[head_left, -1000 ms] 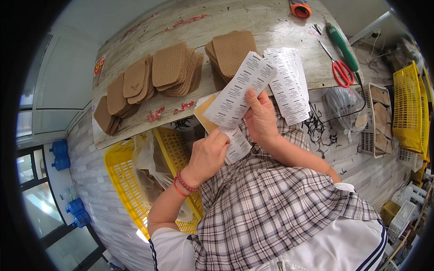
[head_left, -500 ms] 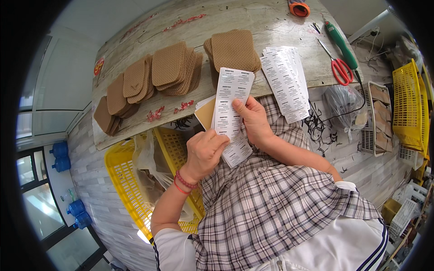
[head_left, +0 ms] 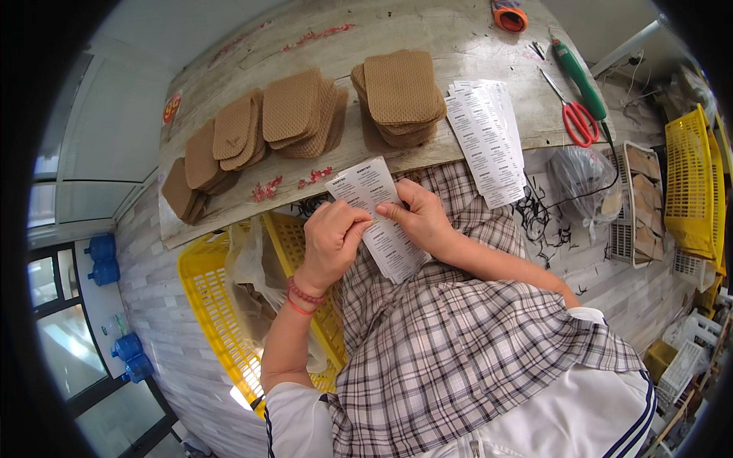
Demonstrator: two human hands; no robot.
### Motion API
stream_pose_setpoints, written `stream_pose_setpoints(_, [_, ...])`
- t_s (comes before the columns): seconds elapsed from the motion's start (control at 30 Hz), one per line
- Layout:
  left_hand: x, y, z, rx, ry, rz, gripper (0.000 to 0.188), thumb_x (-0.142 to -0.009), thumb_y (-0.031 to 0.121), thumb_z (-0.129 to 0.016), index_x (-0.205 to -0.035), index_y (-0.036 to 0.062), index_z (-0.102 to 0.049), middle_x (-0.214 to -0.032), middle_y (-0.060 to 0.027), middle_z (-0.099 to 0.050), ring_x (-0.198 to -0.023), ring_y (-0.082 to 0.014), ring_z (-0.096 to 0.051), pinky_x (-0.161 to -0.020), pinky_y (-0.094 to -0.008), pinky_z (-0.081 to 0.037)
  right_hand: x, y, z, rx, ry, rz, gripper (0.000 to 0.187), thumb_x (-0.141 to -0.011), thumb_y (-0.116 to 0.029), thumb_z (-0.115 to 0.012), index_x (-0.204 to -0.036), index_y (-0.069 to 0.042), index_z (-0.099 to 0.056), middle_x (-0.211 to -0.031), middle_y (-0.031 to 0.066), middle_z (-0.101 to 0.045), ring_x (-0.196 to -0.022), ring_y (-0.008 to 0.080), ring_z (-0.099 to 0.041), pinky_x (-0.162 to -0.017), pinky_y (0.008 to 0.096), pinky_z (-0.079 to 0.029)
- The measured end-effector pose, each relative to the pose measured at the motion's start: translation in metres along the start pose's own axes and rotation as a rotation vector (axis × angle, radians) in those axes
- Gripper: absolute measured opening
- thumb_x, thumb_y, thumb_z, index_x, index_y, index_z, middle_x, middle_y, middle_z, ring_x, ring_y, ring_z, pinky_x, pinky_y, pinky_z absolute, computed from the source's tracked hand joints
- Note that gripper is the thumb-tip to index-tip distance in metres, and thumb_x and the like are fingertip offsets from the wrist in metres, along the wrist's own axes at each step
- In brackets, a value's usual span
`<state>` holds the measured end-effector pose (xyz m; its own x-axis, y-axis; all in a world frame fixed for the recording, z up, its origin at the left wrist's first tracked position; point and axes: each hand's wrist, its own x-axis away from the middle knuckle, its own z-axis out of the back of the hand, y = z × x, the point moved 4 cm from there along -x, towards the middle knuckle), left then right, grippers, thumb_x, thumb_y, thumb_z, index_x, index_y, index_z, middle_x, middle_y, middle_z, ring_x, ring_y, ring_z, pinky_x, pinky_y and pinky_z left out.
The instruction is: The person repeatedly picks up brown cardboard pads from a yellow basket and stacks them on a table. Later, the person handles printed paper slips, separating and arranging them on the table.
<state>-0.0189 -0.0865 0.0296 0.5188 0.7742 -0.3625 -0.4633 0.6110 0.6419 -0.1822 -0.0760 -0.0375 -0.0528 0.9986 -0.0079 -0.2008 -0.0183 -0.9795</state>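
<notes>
Over my lap, both hands are at a narrow stack of white printed label sheets [head_left: 367, 185], tilted with its upper end to the left. My right hand [head_left: 420, 217] grips its right side, thumb on top and fingers behind. At the left edge, my left hand [head_left: 330, 235] is closed in a pinch, thumb against forefinger; whether a single label is between them is too small to tell. A second fan of label sheets [head_left: 489, 141] lies at the table's near edge, partly overhanging. Left of it stands a pile of brown textured pads [head_left: 399, 88] with rounded corners.
More brown pad piles [head_left: 294, 107] line the wooden table [head_left: 427, 27] leftward. Red-handled scissors [head_left: 578, 122], a green corded tool [head_left: 578, 80] and an orange tape roll [head_left: 510, 18] lie at right. A yellow basket [head_left: 210, 294] stands below left; a plastic bag [head_left: 580, 179] sits at right.
The held label sheets have come down toward my lap and tilted leftward. My left hand has shifted slightly left and up along their edge. The tan sheet behind them is out of sight.
</notes>
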Motion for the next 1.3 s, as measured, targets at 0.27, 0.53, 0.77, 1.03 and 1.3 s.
stream_pose_setpoints(0.27, [0.008,-0.007,-0.007,0.035,0.072,0.088,0.008,-0.077,0.002,-0.07,-0.081,0.0054,-0.063,-0.07,-0.0061,-0.055,-0.064,-0.0243,-0.052,-0.058,-0.0339,-0.04,0.004,-0.007,0.004,0.06,-0.06,-0.267,0.036,-0.08,-0.02,-0.077,-0.105,-0.002,-0.058,-0.079,0.0039,-0.052,-0.077,0.0132,-0.051,-0.069,0.0278,-0.045])
stream_pose_setpoints(0.53, [0.037,-0.014,-0.029,0.221,0.153,0.279,0.007,-0.085,-0.003,-0.064,-0.091,0.0007,-0.061,-0.108,-0.0073,-0.05,-0.08,-0.0132,-0.05,-0.069,-0.0244,-0.044,0.014,0.01,0.008,0.075,0.139,-0.038,0.05,-0.083,-0.021,-0.075,-0.122,0.0,-0.05,-0.108,0.0116,-0.057,-0.098,0.0175,-0.056,-0.084,0.0295,-0.048])
stream_pose_setpoints(0.77, [0.081,-0.033,-0.073,0.665,0.578,0.724,0.04,-0.099,0.016,-0.053,-0.132,-0.0028,-0.041,-0.12,-0.0122,-0.047,-0.108,-0.022,-0.051,-0.097,-0.0355,-0.041,0.017,0.034,-0.004,-0.239,-0.03,-0.296,0.055,-0.095,-0.028,-0.061,-0.135,0.004,-0.041,-0.124,0.0164,-0.056,-0.112,0.0203,-0.055,-0.094,0.0317,-0.046])
stream_pose_setpoints(1.03, [0.056,-0.018,-0.089,0.489,0.389,0.587,0.053,-0.099,0.022,-0.051,-0.141,-0.0027,-0.031,-0.127,-0.0178,-0.046,-0.116,-0.0266,-0.047,-0.102,-0.039,-0.036,0.029,0.024,-0.023,0.038,-0.058,0.014,0.054,-0.098,-0.026,-0.051,-0.139,0.004,-0.034,-0.128,0.0221,-0.047,-0.12,0.0318,-0.042,-0.103,0.0398,-0.034])
stream_pose_setpoints(1.3, [0.063,-0.023,-0.089,0.931,0.517,0.545,0.06,-0.096,0.004,-0.048,-0.148,0.0005,-0.019,-0.14,-0.0131,-0.043,-0.125,-0.0208,-0.045,-0.105,-0.0343,-0.036,0.032,0.019,-0.03,-0.188,-0.169,0.007,0.062,-0.104,-0.031,-0.039,-0.148,0.006,-0.017,-0.151,0.0215,-0.026,-0.141,0.0292,-0.022,-0.115,0.0355,-0.018])
